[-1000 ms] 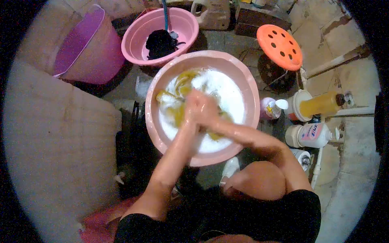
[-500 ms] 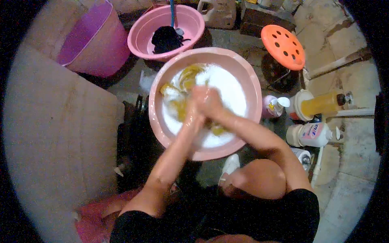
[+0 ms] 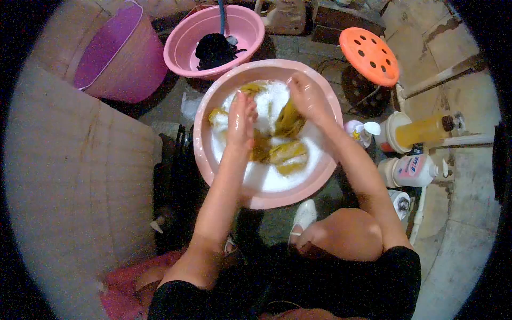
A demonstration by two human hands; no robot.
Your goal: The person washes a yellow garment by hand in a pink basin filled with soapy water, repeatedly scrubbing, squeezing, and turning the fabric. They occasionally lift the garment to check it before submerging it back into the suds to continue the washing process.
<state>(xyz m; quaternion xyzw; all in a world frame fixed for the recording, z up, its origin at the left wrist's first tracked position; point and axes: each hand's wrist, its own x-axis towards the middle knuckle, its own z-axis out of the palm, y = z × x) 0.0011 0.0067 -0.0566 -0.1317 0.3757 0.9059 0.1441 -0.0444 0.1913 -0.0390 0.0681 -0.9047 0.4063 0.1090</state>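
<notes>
Yellow crumpled cloth (image 3: 287, 153), white frothy suds (image 3: 269, 178), round pink basin (image 3: 266, 202)

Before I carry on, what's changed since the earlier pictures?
The left hand and right hand, together over the large basin earlier, have parted: the left went left, the right went right and toward the far side. More yellow cloth shows between them; whether the right grips any is unclear. The black cloth, smaller basin and orange stool stayed put.
</notes>
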